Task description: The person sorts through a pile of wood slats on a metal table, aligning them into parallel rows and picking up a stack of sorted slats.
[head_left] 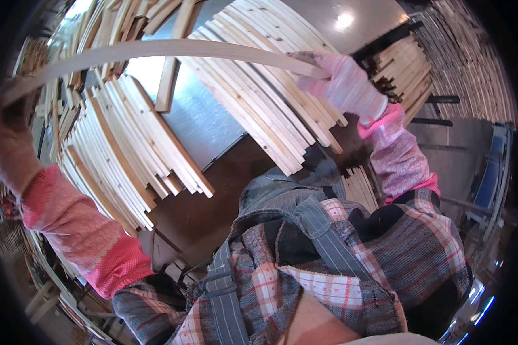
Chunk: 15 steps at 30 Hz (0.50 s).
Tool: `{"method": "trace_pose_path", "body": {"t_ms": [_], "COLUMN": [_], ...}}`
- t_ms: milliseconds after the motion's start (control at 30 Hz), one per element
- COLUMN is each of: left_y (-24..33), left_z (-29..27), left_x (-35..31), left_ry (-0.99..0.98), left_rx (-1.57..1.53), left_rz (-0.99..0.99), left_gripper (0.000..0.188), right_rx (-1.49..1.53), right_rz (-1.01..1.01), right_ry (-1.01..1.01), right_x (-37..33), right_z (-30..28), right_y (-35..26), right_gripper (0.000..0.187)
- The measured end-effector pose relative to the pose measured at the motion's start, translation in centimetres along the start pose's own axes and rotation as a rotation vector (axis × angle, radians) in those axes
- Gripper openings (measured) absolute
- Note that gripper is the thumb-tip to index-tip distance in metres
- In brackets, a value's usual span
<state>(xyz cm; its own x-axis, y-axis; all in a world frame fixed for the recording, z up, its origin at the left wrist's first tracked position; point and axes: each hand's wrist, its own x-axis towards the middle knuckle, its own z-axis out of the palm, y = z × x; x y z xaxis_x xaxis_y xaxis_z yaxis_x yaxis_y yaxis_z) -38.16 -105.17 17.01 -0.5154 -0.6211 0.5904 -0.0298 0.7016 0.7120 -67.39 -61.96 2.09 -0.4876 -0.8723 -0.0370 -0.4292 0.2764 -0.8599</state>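
A long, narrow wooden strip (pixel 172 49) spans across in front of me, raised above the table; the lens makes it look bowed. My right hand (pixel 348 86), in a pale pink glove, is closed around its right end. At the far left my gloved left hand (pixel 11 144) grips the other end, though its fingers are in shadow. Beneath the strip, one row of wooden strips (pixel 126 138) lies side by side at the left. A second, longer row of strips (pixel 250 92) lies in the middle, below and left of my right hand.
The shiny metal table (pixel 198 126) shows between the two rows, with a lone board (pixel 167 83) lying on it. Loose boards (pixel 112 26) are heaped at the back left. More stacked wood (pixel 406 69) and a tall lumber pile (pixel 472 63) stand on the right.
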Motion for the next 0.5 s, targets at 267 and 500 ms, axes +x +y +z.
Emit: {"method": "trace_pose_path", "body": {"t_ms": [267, 500], "left_y": [1.7, -5.4], "left_z": [-1.0, -2.4], "left_x": [-20.5, -33.4], "left_ry": [-0.443, -0.045], "left_rx": [0.610, 0.544], "left_rz": [-0.237, -0.432], "left_gripper": [0.036, 0.011], "right_rx": [-0.346, -0.283], "right_rz": [-0.141, -0.308], "right_ry": [-0.313, 0.390], "right_x": [5.5, 10.3], "right_z": [-2.9, -4.5], "right_y": [-2.8, -3.1], "right_gripper": [0.052, 0.052]}}
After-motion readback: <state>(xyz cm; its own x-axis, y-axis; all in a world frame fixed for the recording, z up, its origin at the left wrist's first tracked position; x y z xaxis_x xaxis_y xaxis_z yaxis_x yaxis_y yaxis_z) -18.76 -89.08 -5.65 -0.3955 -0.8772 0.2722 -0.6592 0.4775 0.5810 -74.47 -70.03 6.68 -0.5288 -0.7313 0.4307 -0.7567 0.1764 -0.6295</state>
